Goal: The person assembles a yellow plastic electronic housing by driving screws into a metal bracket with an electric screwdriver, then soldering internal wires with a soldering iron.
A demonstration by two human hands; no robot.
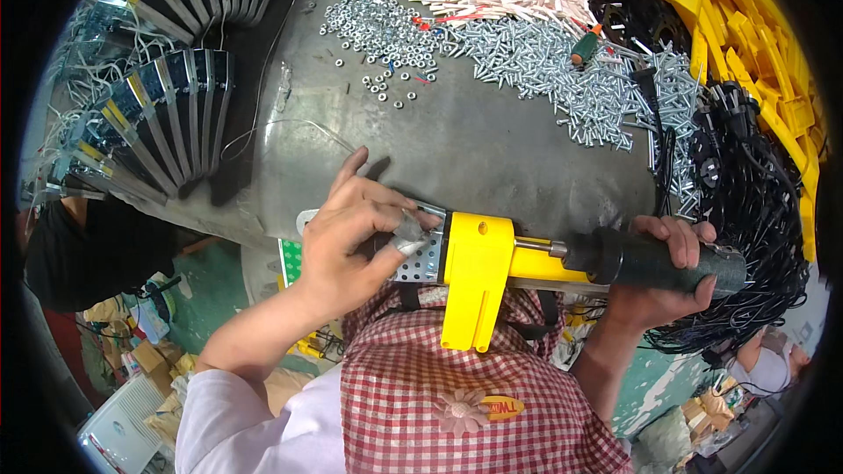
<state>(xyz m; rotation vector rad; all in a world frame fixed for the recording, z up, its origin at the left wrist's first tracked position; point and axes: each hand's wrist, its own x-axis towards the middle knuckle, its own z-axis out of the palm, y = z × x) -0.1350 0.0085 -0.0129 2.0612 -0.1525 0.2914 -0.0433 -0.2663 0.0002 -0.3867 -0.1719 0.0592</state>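
A yellow plastic housing (479,250) with a downward-pointing handle part lies at the table's near edge, against my apron. Joined to its left side is a perforated metal piece (423,262). My left hand (347,228) is over this metal piece, thumb and forefinger bent together at its upper edge, other fingers raised. Pale wrapping covers the tips of those two; anything between them is hidden. My right hand (645,305) grips a dark cylindrical power screwdriver (628,262), lying sideways. Its metal shaft (540,247) points left and meets the housing's right side.
Loose nuts (378,31) and a heap of screws (544,61) cover the table's far side, with a green-handled screwdriver (586,46) among them. Black cables (746,149) and yellow plastic parts (764,44) crowd the right. Stacked metal assemblies with wires (176,123) stand left.
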